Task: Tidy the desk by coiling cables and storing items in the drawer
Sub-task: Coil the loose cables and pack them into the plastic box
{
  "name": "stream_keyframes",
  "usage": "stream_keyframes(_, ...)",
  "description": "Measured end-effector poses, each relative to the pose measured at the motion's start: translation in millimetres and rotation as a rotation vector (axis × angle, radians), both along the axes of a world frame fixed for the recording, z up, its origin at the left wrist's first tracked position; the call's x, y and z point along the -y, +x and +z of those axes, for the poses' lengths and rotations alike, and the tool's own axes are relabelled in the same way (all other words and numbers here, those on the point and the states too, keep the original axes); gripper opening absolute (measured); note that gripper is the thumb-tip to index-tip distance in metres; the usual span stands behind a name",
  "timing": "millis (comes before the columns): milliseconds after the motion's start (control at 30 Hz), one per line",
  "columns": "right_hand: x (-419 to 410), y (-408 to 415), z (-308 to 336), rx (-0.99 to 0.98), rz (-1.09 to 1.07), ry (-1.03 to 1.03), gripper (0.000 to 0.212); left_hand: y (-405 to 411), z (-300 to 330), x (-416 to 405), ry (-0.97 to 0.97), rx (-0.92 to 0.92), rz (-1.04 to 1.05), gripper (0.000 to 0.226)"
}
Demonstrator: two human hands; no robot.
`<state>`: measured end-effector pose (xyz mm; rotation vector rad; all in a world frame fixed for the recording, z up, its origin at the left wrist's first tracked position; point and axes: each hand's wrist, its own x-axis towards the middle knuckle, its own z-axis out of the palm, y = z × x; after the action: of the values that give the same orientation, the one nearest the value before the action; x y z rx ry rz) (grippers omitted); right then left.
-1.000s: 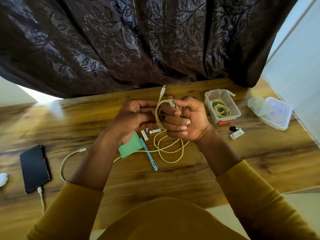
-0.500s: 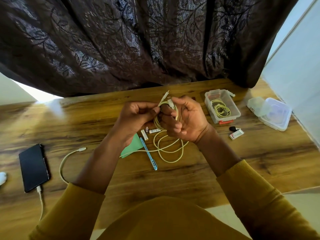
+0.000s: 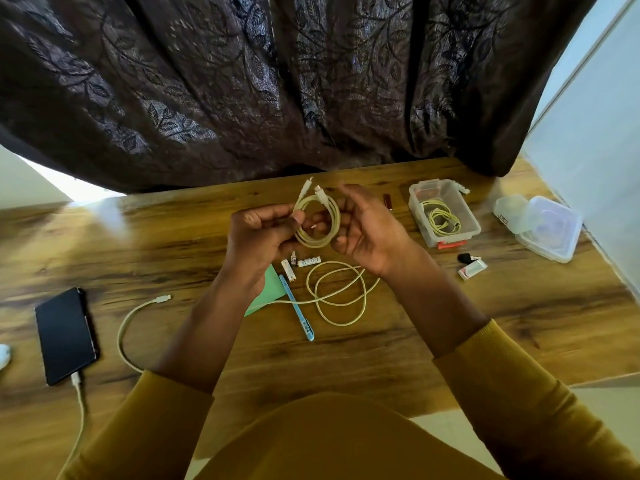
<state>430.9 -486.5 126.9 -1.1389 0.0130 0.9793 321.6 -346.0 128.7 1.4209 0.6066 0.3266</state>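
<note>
The right hand [image 3: 367,233] has let go and spread; the left hand's [image 3: 258,233] grip pinches the coiled cable [image 3: 317,221] above the desk [image 3: 519,317].

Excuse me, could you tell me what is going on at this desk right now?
A person is tidying a wooden desk. The left hand pinches a small coiled pale yellow cable, with the right hand open beside it. A second loose pale cable lies below, and a clear plastic box already holds another coil.
</note>
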Motion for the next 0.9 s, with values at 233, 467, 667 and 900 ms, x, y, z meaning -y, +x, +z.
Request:
stream_keyframes(233,-1,-10,0,0.497,-0.084,-0.132,0.027,2,-4,-4,0.042,0.0,0.12,0.023)
stream_keyframes(467,-9,-11,-20,1.247,-0.216,-0.45,0.027,4,-3,5,0.042,-0.03,0.121,0.022)
stream_keyframes(667,-9,-13,-30,1.51,-0.32,-0.59,0.027,6,3,9,0.062,-0.074,0.131,0.009)
stream_keyframes(900,-12,-16,-13,1.55,-0.269,-0.376,0.025,6,-7,12,0.238,-0.103,0.105,0.008)
